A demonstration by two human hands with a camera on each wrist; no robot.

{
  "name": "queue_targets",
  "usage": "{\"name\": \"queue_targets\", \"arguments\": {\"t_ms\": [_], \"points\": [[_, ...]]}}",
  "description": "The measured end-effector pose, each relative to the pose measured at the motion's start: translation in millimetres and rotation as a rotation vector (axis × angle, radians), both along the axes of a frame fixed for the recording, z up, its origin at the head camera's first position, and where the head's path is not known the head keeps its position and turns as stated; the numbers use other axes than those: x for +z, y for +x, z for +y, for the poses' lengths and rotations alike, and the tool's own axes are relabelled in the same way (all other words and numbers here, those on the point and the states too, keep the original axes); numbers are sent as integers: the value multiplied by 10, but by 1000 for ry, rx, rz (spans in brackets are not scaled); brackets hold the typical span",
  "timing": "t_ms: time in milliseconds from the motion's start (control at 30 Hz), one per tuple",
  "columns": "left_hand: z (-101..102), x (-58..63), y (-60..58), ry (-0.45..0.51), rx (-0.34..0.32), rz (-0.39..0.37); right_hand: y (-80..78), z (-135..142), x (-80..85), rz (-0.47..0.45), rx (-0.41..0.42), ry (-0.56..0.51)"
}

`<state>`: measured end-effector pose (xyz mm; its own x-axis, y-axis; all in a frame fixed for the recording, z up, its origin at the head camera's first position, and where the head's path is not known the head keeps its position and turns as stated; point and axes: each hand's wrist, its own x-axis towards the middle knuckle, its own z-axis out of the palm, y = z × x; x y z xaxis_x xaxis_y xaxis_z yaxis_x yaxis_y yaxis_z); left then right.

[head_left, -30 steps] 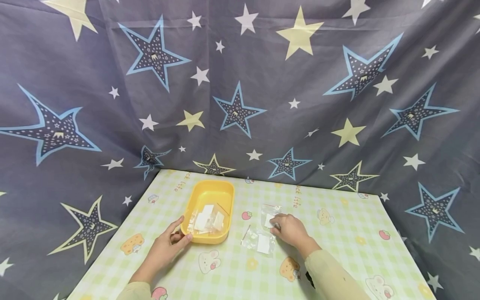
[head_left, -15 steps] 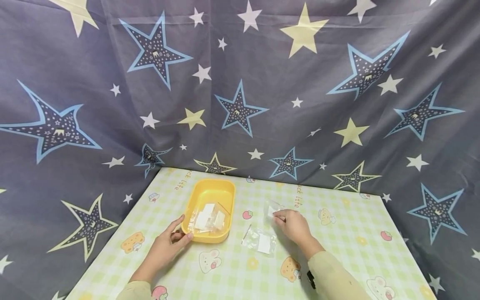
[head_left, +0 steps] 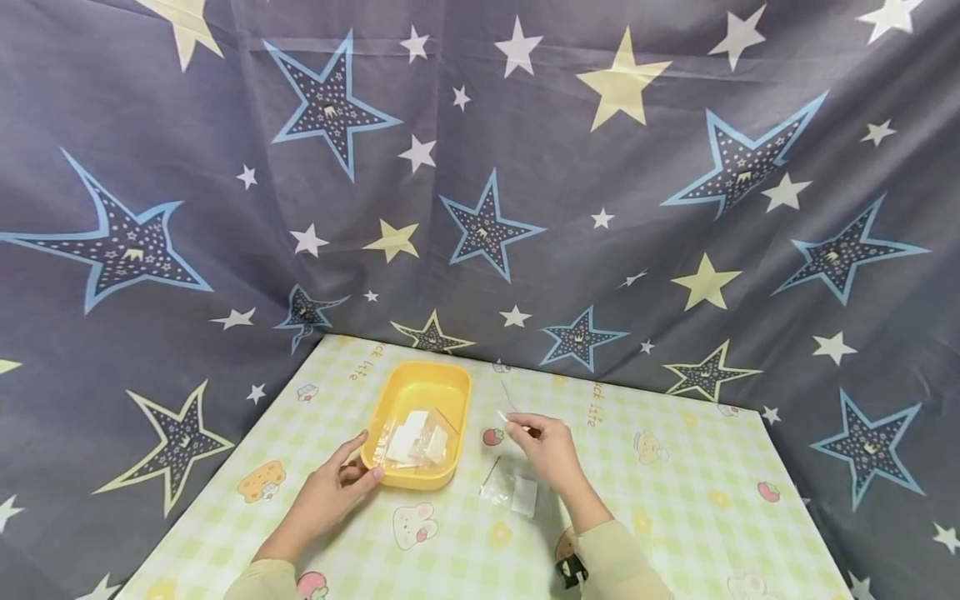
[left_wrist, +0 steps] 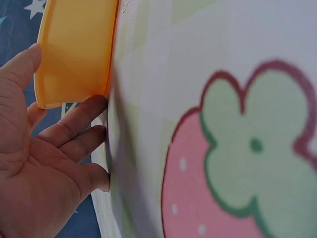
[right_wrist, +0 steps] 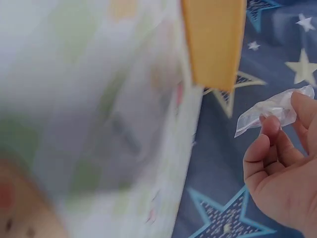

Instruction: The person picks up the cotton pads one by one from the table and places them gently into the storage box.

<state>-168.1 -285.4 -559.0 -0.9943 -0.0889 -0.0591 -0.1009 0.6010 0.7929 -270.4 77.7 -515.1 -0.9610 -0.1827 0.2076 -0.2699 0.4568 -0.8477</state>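
A yellow plastic tray [head_left: 426, 479] stands on the table, holding several small clear zip bags [head_left: 411, 437] with white contents. My left hand [head_left: 330, 496] holds its near left corner, finger and thumb on two sides of the wall. In the left wrist view the other fingers rest low, by the tabletop. My right hand [head_left: 553, 454] is raised to the right of the tray. Between its thumb and fingers it pinches a clear zip bag [right_wrist: 272, 109], crumpled in the grip. Another zip bag [head_left: 517, 495] with a white piece inside lies below the right hand.
A light green checked cloth [head_left: 690, 517] with cartoon prints covers the table. Behind and at both sides hangs a dark curtain [head_left: 420, 275] with stars. Something black [head_left: 572, 572] shows at the right wrist.
The right hand has lifted one zip bag off the cloth and carried it left toward the tray. The left hand stays on the tray, and the other bag still lies on the cloth.
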Motion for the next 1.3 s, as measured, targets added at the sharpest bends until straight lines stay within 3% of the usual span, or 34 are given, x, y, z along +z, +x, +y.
{"name": "queue_targets", "arguments": {"t_ms": [367,633,833,1000,1167,1300], "points": [[-18,14,-14,-21,-27,-8,237,-457,220,47,47,-93],[-21,-15,-21,-26,-19,-12,284,-756,277,91,114,-18],[1,-29,-11,-11,-14,-16,351,-879,167,74,260,178],[14,-25,-17,-18,-12,-21,376,-628,46,76,278,287],[12,-8,-27,-20,-12,-24,357,-122,-25,97,246,354],[-1,-5,-16,-22,-14,-20,362,264,-60,63,206,417]]}}
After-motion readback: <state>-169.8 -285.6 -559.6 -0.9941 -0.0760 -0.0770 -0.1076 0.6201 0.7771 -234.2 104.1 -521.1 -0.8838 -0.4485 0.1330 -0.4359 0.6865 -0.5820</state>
